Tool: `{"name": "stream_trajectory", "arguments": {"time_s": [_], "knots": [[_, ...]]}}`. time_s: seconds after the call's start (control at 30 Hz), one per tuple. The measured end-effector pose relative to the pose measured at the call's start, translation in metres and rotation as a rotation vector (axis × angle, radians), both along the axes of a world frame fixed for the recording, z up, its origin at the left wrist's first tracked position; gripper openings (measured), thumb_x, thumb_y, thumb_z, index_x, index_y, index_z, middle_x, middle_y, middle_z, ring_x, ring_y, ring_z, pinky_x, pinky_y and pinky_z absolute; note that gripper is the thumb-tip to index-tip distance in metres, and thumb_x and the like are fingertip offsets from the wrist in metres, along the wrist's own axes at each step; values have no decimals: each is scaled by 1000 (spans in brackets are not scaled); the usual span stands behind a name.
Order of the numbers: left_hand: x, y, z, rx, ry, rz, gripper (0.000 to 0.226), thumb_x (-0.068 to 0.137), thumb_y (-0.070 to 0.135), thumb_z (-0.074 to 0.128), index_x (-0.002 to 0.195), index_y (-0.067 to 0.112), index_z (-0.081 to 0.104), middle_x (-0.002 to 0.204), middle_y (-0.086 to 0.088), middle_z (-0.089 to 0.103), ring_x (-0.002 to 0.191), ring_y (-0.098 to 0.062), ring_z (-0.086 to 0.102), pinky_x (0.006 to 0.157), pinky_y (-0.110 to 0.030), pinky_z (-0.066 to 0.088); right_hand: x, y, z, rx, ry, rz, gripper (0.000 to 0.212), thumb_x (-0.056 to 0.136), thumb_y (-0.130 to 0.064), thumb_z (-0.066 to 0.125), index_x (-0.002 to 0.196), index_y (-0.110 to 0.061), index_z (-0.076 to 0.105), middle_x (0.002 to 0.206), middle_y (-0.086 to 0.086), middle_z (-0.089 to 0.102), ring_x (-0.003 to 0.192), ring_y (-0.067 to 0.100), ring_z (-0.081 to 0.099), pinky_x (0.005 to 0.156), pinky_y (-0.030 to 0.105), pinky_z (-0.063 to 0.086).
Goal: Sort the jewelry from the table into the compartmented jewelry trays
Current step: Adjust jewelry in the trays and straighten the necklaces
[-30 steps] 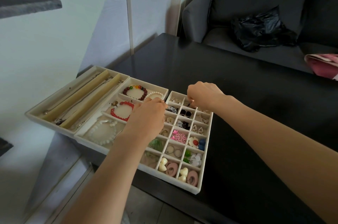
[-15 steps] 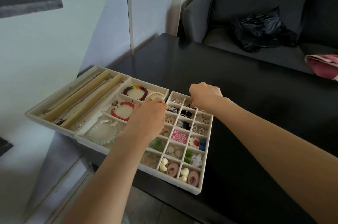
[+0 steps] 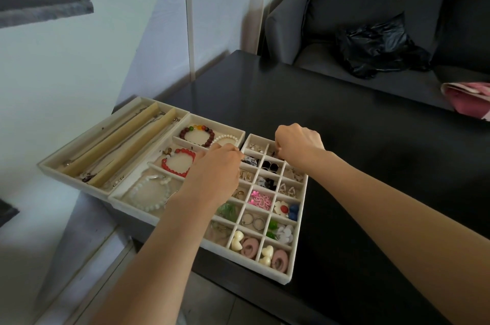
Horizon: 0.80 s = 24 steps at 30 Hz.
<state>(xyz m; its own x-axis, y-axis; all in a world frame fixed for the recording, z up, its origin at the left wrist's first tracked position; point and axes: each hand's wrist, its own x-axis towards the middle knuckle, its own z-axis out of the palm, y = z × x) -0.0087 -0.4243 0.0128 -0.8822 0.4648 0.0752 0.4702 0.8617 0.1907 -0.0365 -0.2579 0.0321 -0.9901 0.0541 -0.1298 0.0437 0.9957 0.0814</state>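
The right hand is curling over the far corner cells of the small-compartment tray, fingers tucked under; whether it is pinching anything, I cannot tell. The left hand, equally curled, is hovering where that tray is touching the bracelet tray on the dark worktop.

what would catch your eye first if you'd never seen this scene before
The cream jewelry trays at the dark table's near left corner stand out, packed with colour: a red bead bracelet in the middle tray, pink flower pieces in the small-celled one. Both hands meet over the far cells, the left hand and the right hand, fingers curled down.
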Motion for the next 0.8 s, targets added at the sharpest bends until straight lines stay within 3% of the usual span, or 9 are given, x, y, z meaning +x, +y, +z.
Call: {"name": "stream_trajectory", "arguments": {"time_s": [0.2, 0.4, 0.53, 0.67, 0.8], "knots": [[2, -2, 1, 24, 0, -11, 40, 96, 20, 47, 137, 21, 45, 137, 4, 48, 126, -13, 42, 106, -31, 32, 7, 19, 10, -92, 106, -2, 20, 96, -14, 48, 107, -17, 64, 98, 3, 65, 81, 18, 62, 66, 30, 51], [2, 0, 1, 21, 1, -5, 41, 96, 19, 48, 136, 21, 46, 137, 4, 48, 128, -13, 41, 106, -32, 32, 20, 24, 14, -108, -70, 104, 26, 98, -23, 45, 113, -21, 65, 112, 0, 59, 91, 14, 59, 71, 25, 49], [2, -1, 0, 23, 4, -8, 38, 96, 18, 48, 134, 20, 48, 135, 4, 49, 125, -13, 43, 105, -31, 33, 17, 21, 9, -33, -57, 114, 27, 99, -25, 44, 118, -21, 64, 118, 3, 52, 91, 15, 57, 70, 25, 48], [2, -1, 0, 23, 3, -10, 39, 96, 18, 48, 135, 20, 47, 135, 4, 49, 125, -13, 43, 104, -31, 34, 11, 19, 3, -24, -70, 108, 27, 98, -24, 45, 116, -17, 65, 117, 4, 54, 90, 16, 58, 67, 24, 46], [1, 0, 0, 19, -3, -6, 41, 96, 18, 48, 136, 20, 45, 136, 4, 48, 125, -13, 43, 104, -31, 34, 6, 19, 5, -153, -102, 74, 25, 95, -20, 47, 104, -14, 70, 106, 3, 66, 89, 16, 63, 72, 26, 51]]}}
